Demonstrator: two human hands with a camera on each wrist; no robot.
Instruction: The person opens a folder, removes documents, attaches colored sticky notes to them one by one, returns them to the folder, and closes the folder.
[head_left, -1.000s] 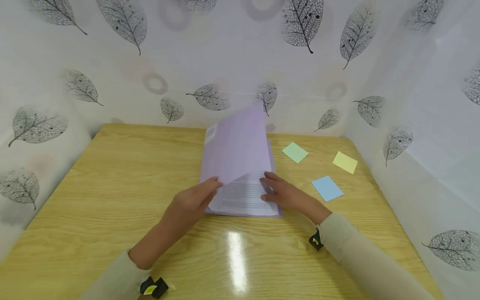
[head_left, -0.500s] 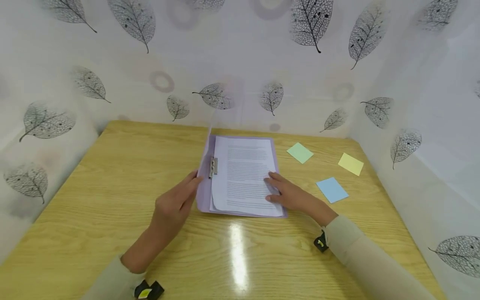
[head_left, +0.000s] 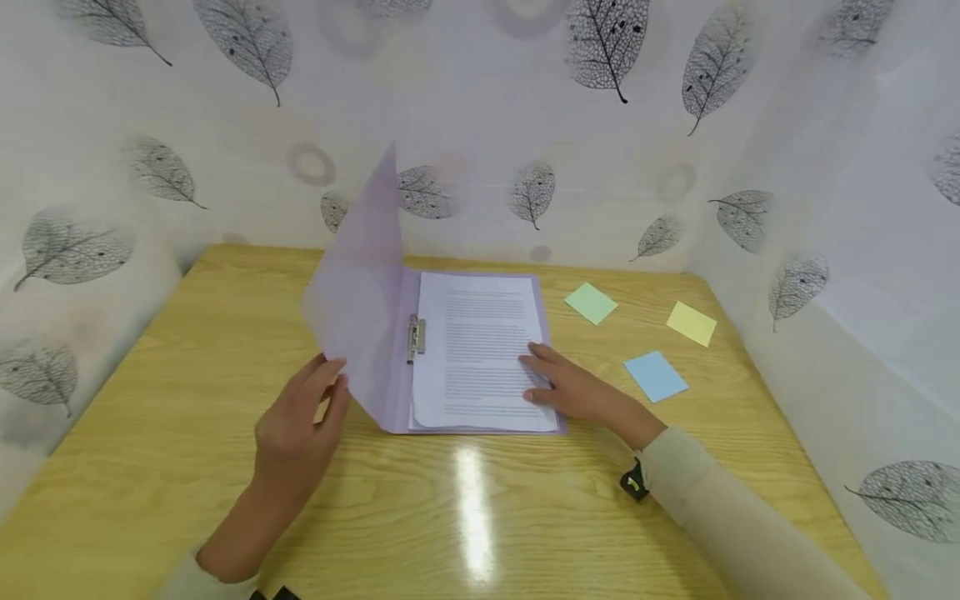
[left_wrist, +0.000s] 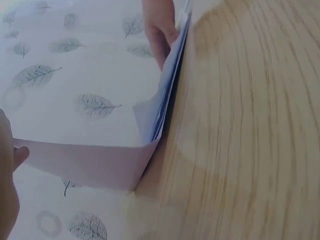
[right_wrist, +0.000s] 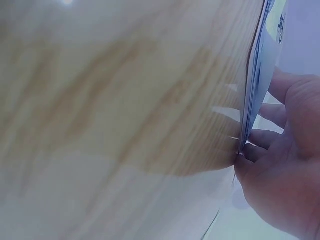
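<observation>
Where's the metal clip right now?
In the head view, the metal clip sits along the left edge of the papers, just right of the raised purple cover.

Green note point(head_left: 591, 303), yellow note point(head_left: 692, 323), blue note point(head_left: 656, 377) lying apart on wood-grain table point(head_left: 150, 433); leaf-print backdrop point(head_left: 480, 100) behind.

Free path above papers point(head_left: 480, 333), between purple cover point(head_left: 363, 292) and right grip point(head_left: 573, 387)

Left hand point(head_left: 296, 418) with fingers bent, right hand point(head_left: 572, 388) fingers spread
</observation>
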